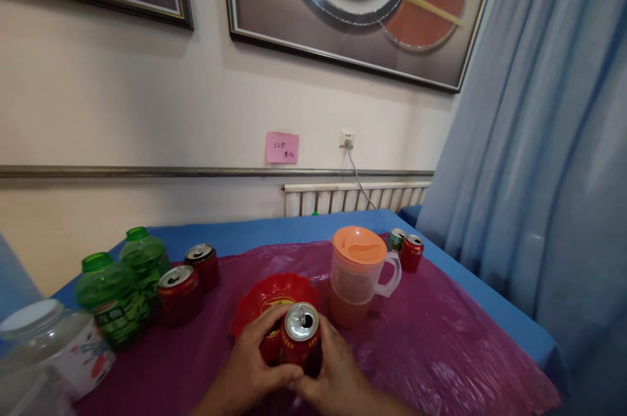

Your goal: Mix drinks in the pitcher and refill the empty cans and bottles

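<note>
We hold a red metal drink can (pixel 300 332) roughly upright between our left hand (pixel 257 360) and right hand (pixel 337 364), the palms curved snugly to its width and the thumbs coming together low on its near side. The grip sits around the body, leaving the ridged silver lid and its dark drinking hole bare above. The can is on our side of a glossy red scalloped plastic dish (pixel 275 287), hiding part of it; we cannot tell whether its base rests on anything. Right of the dish stands a translucent plastic pitcher (pixel 350 285) with a smooth orange lid and amber liquid. Left of the dish stand two red metal cans (pixel 180 298) and two ribbed green plastic bottles (pixel 112 302). Beneath the dish spreads crinkled, shiny purple plastic sheeting (pixel 416 337).
</note>
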A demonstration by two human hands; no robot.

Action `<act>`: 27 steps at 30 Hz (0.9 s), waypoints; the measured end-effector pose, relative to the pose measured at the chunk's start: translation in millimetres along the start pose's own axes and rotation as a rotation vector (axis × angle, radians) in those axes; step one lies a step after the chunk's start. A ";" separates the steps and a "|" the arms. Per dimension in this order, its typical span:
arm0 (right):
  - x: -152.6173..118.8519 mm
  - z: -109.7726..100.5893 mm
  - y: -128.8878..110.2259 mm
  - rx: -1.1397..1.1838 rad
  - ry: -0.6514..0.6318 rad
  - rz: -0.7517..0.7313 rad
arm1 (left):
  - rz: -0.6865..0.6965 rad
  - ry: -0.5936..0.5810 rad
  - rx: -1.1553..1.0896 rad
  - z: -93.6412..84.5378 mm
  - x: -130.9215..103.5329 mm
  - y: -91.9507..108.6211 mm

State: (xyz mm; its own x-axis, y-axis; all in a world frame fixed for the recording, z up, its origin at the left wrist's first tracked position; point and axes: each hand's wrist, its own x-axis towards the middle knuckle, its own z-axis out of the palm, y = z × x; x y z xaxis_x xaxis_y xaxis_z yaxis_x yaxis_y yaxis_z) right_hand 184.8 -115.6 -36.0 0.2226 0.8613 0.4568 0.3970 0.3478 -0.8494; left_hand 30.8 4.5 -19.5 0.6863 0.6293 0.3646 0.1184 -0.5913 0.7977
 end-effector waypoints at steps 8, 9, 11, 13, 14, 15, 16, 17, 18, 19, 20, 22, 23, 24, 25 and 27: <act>-30.7 -24.6 17.0 -0.035 0.076 0.098 | -0.028 -0.010 -0.116 -0.9 -5.6 1.5; -40.3 -34.2 23.5 -0.066 0.109 0.117 | -0.037 0.041 -0.116 -0.7 -5.4 3.4; -60.7 -59.1 37.4 -0.147 0.197 0.175 | -0.054 0.151 -0.079 0.7 -4.0 8.4; -77.8 -90.6 49.9 -0.242 0.290 0.251 | -0.057 0.228 -0.022 2.6 -1.7 13.3; -83.3 -108.4 55.3 -0.269 0.315 0.286 | -0.053 0.254 0.002 3.6 -0.5 15.0; -86.3 -127.1 60.2 -0.285 0.366 0.318 | -0.047 0.274 0.020 4.5 0.8 16.0; -86.6 -146.5 65.0 -0.298 0.443 0.342 | -0.041 0.289 0.035 5.1 1.9 16.1; -84.4 -166.1 70.2 -0.314 0.481 0.372 | -0.036 0.300 0.047 5.4 3.0 15.3; -80.2 -185.7 75.9 -0.341 0.517 0.402 | -0.034 0.308 0.059 5.4 4.0 13.5; -74.6 -204.9 82.5 -0.373 0.534 0.422 | -0.031 0.316 0.073 4.9 5.0 10.9; -68.0 -223.0 89.9 -0.419 0.555 0.445 | -0.030 0.325 0.088 4.2 6.0 7.6; -54.0 -254.4 106.0 -0.539 0.589 0.512 | -0.029 0.345 0.118 1.9 8.0 0.1; -47.4 -266.6 114.1 -0.587 0.602 0.534 | -0.031 0.353 0.129 0.6 9.0 -3.8; -41.2 -276.1 121.6 -0.625 0.615 0.549 | -0.033 0.360 0.136 -0.8 9.9 -7.5; -35.6 -282.9 128.4 -0.647 0.624 0.553 | -0.036 0.366 0.141 -2.0 10.6 -10.9; -25.8 -289.0 139.1 -0.660 0.634 0.545 | -0.044 0.377 0.150 -4.0 11.7 -17.0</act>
State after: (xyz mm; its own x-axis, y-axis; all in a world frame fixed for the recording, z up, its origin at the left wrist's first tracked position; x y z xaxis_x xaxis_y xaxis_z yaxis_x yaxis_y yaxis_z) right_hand 491.6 -196.6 -89.5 0.8633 0.4238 0.2739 0.4657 -0.4601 -0.7560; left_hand 34.0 23.9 -26.8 0.3709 0.7796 0.5047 0.2641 -0.6096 0.7474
